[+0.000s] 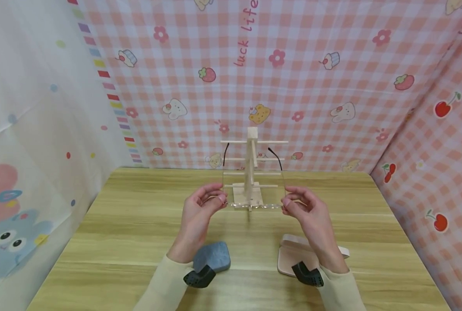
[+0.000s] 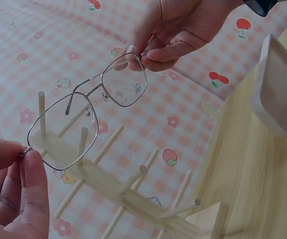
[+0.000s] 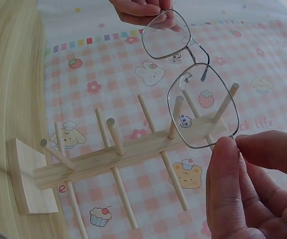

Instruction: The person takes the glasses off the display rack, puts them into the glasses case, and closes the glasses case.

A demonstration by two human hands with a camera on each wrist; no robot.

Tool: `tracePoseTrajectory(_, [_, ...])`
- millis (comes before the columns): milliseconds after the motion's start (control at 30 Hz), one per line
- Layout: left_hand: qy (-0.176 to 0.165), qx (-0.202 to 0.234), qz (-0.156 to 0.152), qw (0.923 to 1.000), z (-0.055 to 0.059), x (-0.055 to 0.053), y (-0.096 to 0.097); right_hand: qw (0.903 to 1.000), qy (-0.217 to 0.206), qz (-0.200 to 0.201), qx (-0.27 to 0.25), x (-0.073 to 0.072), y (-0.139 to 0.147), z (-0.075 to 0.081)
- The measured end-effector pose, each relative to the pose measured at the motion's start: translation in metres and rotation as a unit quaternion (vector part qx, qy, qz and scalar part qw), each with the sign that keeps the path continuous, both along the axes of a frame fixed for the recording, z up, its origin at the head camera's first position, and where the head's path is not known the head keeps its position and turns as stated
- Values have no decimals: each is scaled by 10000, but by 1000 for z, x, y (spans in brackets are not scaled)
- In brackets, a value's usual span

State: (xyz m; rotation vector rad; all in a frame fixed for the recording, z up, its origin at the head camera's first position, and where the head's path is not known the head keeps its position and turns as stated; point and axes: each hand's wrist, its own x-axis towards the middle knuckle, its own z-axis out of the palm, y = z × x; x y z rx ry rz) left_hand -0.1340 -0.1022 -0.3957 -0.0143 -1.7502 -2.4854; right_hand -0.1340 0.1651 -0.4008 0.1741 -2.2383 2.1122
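A pair of thin metal-rimmed glasses (image 2: 94,90) is held up in front of a wooden peg stand (image 1: 250,168), its temples unfolded and reaching toward the stand. My left hand (image 1: 204,205) pinches one outer corner of the frame between thumb and fingers. At the other corner, my right hand (image 1: 308,211) pinches the hinge the same way. In the right wrist view a small printed sticker shows on one lens (image 3: 203,107). The stand has an upright post with several round pegs (image 3: 124,196) on its sides and front, and a square base (image 3: 33,174).
On the wooden table (image 1: 137,233), a closed blue case (image 1: 215,255) lies beside my left wrist. Under my right forearm is an open pale pink case (image 1: 287,255). Checked pink cloth (image 1: 200,95) hangs behind the table, with more cloth at both sides.
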Motion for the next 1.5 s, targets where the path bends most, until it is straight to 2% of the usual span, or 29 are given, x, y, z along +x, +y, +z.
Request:
tracePoseTrajectory(400, [157, -354, 135, 9992, 1, 8, -2, 9994, 334, -81, 76, 8, -4, 2])
tracePoseTrajectory(600, [290, -331, 236, 9988, 0, 11, -2, 9988, 437, -94, 175, 11, -5, 3])
tracePoseTrajectory(967, [516, -350, 460, 9970, -2, 13, -3, 9963, 847, 133, 0, 11, -7, -1])
tracePoseTrajectory(1200, [565, -420, 508, 9962, 0, 14, -5, 9936, 1110, 178, 136, 12, -9, -2])
tracePoseTrajectory(1500, [598, -419, 575, 9957, 1, 13, -6, 9901, 1341, 33, 416, 10, -13, 0])
